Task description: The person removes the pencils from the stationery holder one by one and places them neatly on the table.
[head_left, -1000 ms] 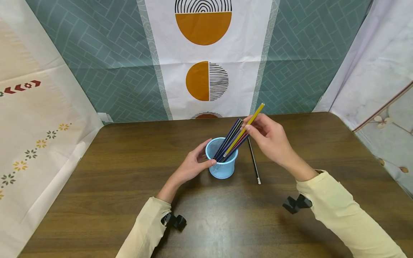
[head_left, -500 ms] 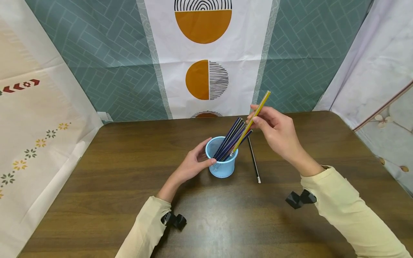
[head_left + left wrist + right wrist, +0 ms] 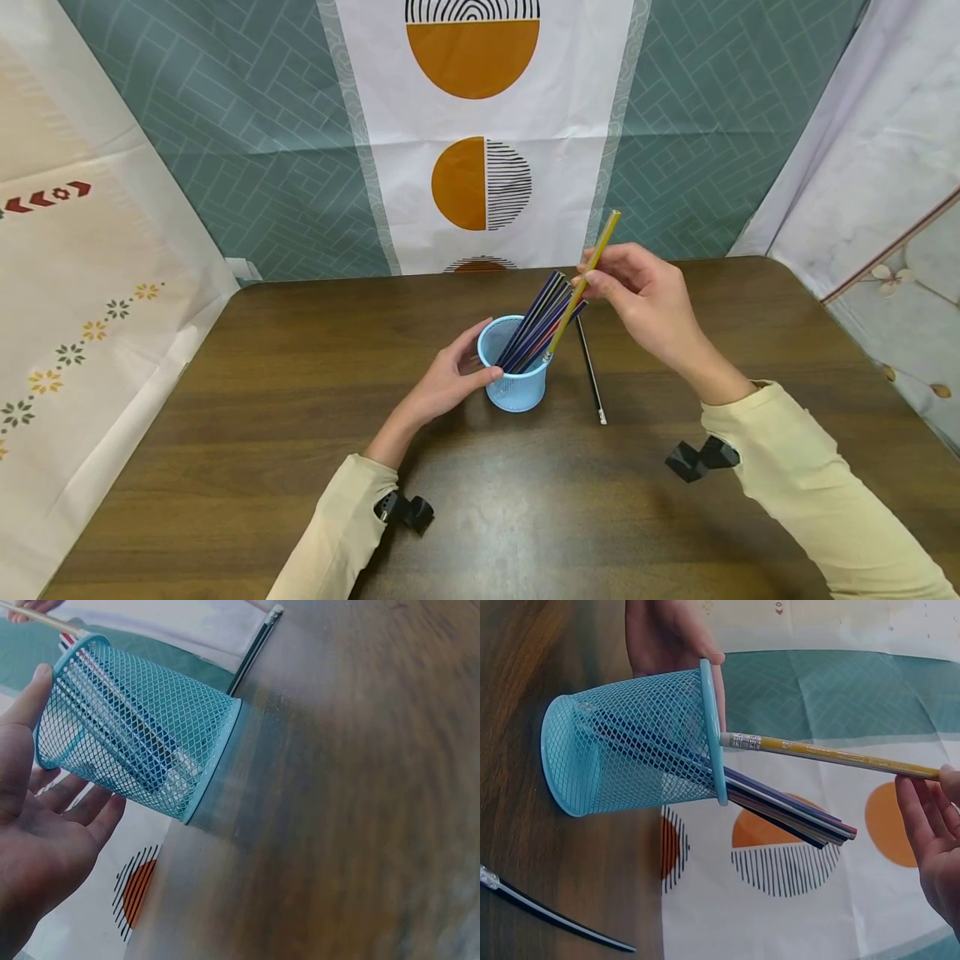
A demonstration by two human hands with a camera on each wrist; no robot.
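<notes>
A light blue mesh pencil cup (image 3: 517, 390) stands upright on the table, with several dark pencils (image 3: 534, 323) leaning to the right inside it. My left hand (image 3: 447, 382) holds the cup by its left side, thumb at the front of the rim and fingers behind. Between thumb and fingers, my right hand (image 3: 641, 300) pinches a yellow pencil (image 3: 825, 754) near its upper part. The pencil's eraser end points down and sits right at the cup's rim in the right wrist view. Dark pencils pass through the mesh cup's (image 3: 142, 727) inside in the left wrist view.
One black pencil (image 3: 591, 371) with a white eraser lies on the brown wooden table (image 3: 300, 417), just right of the cup. Patterned cloths (image 3: 300, 167) hang behind the table and at both sides. Each sleeve carries a small black camera mount (image 3: 701, 460).
My right hand has moved up and to the right with the yellow pencil, whose lower end has shifted from inside the cup to its right rim. The left hand keeps its hold.
</notes>
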